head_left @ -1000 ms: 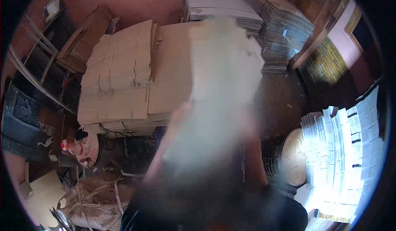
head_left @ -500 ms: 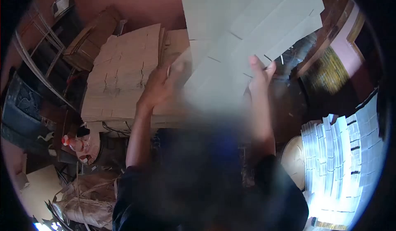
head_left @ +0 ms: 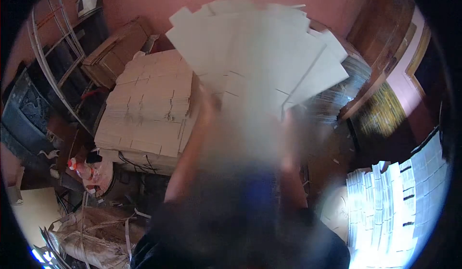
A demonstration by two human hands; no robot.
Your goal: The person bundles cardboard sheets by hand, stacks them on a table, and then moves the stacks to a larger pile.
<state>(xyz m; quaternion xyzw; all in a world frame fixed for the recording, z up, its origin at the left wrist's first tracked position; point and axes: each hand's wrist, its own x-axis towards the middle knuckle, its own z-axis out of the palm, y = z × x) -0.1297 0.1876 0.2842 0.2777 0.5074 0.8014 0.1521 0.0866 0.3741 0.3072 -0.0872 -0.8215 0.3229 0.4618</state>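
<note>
Several pale cardboard sheets [head_left: 250, 43] with short slots are fanned out in front of me, their wide ends pointing away. My left hand [head_left: 208, 106] is at the left edge of the sheets, closed on them and partly blurred. At the right edge, my right hand [head_left: 288, 120] grips the same sheets, smeared by motion. A hazy blur covers the lower middle of the sheets. Left of my left hand sits a big stack of brown slotted cardboard [head_left: 149, 91].
More stacked sheets [head_left: 337, 96] stand behind on the right. A brightly lit stack [head_left: 385, 206] is at the lower right. At left are a plastic bottle [head_left: 84, 170] on a round stool, a metal frame [head_left: 45, 57] and a wrapped bundle [head_left: 96, 235].
The sheets have swung from pointing up and right to a wide fan pointing straight ahead. Both hands are lower and closer together, and the view has shifted.
</note>
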